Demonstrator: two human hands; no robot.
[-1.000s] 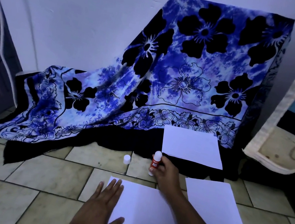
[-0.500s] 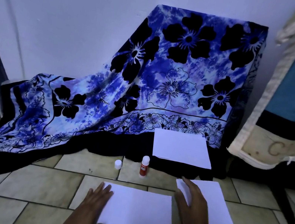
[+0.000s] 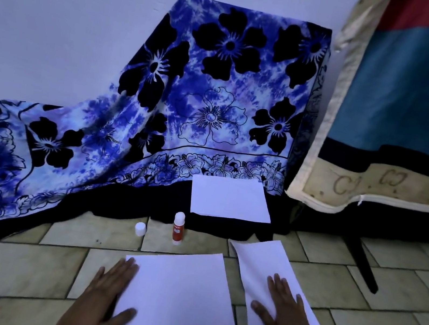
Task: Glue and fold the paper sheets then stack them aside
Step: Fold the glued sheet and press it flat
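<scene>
A white paper sheet (image 3: 179,295) lies on the tiled floor in front of me. My left hand (image 3: 105,297) rests flat on its left edge, fingers spread, thumb on the paper. A second white sheet (image 3: 256,260) lies to the right, and my right hand (image 3: 284,313) lies flat on it with fingers apart. An uncapped red glue stick (image 3: 178,228) stands upright behind the sheets, its white cap (image 3: 140,228) beside it on the left. A further white paper (image 3: 230,198) lies on dark cloth at the back.
A blue floral cloth (image 3: 159,113) drapes over something against the white wall and spreads left over the floor. A mattress-like pad (image 3: 404,109) with a dark leg (image 3: 361,260) stands at the right. Beige floor tiles (image 3: 19,271) surround the sheets.
My right hand let go of the glue stick, which now stands on the floor, and moved right onto the second sheet. The view has shifted to the right.
</scene>
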